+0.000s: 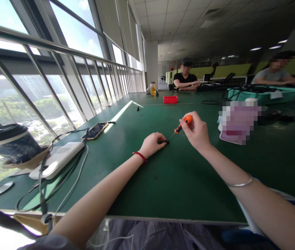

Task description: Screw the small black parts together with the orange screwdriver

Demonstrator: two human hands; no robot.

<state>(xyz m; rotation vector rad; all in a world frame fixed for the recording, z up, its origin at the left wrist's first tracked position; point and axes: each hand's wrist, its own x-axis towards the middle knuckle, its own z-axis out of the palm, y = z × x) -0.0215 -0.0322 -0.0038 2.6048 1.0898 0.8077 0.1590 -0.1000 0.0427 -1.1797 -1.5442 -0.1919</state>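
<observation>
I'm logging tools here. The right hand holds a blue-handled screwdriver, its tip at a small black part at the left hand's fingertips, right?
Not quite: the head view shows the screwdriver handle is orange, not blue. The rest stands: the right hand holds it, its tip at the small black part at the left hand fingertips.

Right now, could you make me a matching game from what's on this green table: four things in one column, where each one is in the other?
1 screwdriver
2 small black part
3 red tray
4 phone

A far down the table, untouched
B held in the right hand
C near the window railing, cable beside it
D under the left hand

Pairs: 1-B, 2-D, 3-A, 4-C
</observation>
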